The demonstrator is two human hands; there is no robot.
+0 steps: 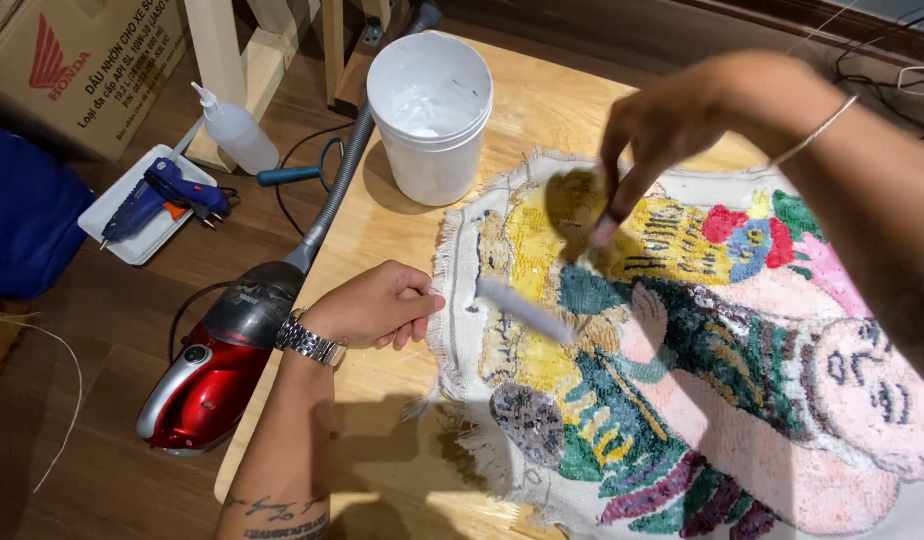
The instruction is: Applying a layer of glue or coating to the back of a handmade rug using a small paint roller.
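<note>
Two hands work: left hand (374, 305) pinches the colourful tufted rug's (702, 350) fringed edge; right hand (672, 120) grips a brush (600, 232), spreading white paste below its fingertips; most backing looks uncoated.

A tufted rug piece (682, 380) lies face down on the right part of a wooden table (382, 230). Behind its left edge stands a bucket (430, 110) on the table. The left hand (372, 305) rests on the table at the rug's fringed left edge; the right hand (672, 125) hovers over the rug's far part. Left of the table, on the floor, lies a vacuum cleaner (217, 365). Farther left and behind it, a tray (117, 225) holds a glue gun (167, 195), with a squeeze bottle (237, 130) just behind the tray and a cardboard box (82, 70) beyond.
</note>
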